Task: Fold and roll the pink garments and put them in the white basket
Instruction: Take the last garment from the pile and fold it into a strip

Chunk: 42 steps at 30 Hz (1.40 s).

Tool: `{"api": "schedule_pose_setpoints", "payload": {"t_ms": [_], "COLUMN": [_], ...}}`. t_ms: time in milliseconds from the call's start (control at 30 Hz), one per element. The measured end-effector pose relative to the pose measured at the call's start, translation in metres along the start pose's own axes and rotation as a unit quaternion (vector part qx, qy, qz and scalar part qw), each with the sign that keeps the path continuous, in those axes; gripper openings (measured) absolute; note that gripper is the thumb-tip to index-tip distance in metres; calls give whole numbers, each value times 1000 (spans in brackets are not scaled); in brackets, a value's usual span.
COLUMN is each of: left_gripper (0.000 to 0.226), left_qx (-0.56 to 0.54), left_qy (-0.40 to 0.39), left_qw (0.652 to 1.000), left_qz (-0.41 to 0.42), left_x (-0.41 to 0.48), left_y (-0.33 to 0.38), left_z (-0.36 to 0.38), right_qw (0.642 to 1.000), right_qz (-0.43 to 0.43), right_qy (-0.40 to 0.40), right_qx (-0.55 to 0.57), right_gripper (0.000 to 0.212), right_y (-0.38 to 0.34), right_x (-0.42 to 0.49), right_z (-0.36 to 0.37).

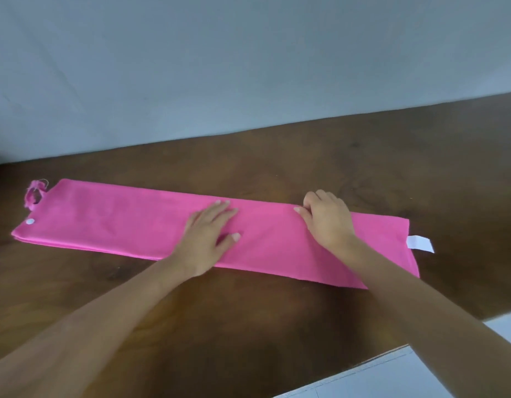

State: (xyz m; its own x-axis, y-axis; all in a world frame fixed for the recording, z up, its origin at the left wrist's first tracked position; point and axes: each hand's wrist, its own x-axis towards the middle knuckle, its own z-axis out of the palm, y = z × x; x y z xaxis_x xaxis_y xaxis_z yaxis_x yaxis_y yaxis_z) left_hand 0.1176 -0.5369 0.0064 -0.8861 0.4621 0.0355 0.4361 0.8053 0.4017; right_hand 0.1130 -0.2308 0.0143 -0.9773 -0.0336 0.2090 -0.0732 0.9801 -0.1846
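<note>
Head camera view, looking down at a brown wooden surface (pixel 277 326) where I am working on a pink garment (pixel 119 225). It is lying folded into one long, narrow strip, and its long axis is running from my left to my right across the picture, with the right end sitting a little closer to me. My left hand (pixel 208 239) is resting flat on the middle of the strip, its fingers (pixel 222 209) straight and spread, pressing the cloth down and gripping nothing. My right hand (pixel 329 222) is sitting further along toward the right end, its fingers curled over the far long edge and, as far as I can judge, pinching the cloth there. A white tag (pixel 420 244) is sticking out of the right short end, and a pink drawstring loop (pixel 34 193) is poking out at the far left end, near a small white dot (pixel 30 221). I am judging the folding done and the rolling not yet begun. A roll would have to travel along the long axis from one short end; the tagged right end is near my right hand, while the left end is lying well apart from my left hand. No white basket is showing in this view.
</note>
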Motion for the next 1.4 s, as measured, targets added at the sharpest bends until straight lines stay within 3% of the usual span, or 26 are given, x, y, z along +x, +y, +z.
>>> {"api": "schedule_pose_setpoints", "payload": {"t_ms": [100,267,467,667,800,933,1067,1133,1267,1333,1400], "left_gripper": [69,77,69,65,67,46,40,44,49,45,34], "left_qx": [23,81,117,92,61,111,144,158,170,191,194], "left_qy": [-72,-154,-136,-102,-39,133,119,110,98,107,130], "left_qw": [991,970,968,978,987,967,964,961,961,955,953], "left_qz": [110,171,174,154,147,188,187,198,195,197,195], "left_x": [1,-2,-5,0,5,11,14,15,24,35,47], "left_y": [49,95,100,101,105,104,101,98,92,90,90], "left_z": [10,29,39,43,44,53,58,56,43,34,23], "right_qw": [999,997,994,994,997,983,972,971,958,947,948], "right_qz": [-14,-19,11,40,-31,-123,-167,-185,-139,-167,-201], "right_qy": [-7,-39,-104,-96,-58,52,81,42,-199,-205,-139], "right_qx": [30,57,18,38,-28,-127,-145,-148,-155,-182,-204], "right_gripper": [19,40,74,87,81,59,45,48,90,69,41], "right_y": [20,52,73,71,64,74,87,92,91,92,92], "right_x": [-23,-55,-94,-120,-142,-148,-130,-112,-68,-48,-27], "right_z": [-2,-13,-26,-42,-49,-37,-36,-46,-90,-102,-111]}}
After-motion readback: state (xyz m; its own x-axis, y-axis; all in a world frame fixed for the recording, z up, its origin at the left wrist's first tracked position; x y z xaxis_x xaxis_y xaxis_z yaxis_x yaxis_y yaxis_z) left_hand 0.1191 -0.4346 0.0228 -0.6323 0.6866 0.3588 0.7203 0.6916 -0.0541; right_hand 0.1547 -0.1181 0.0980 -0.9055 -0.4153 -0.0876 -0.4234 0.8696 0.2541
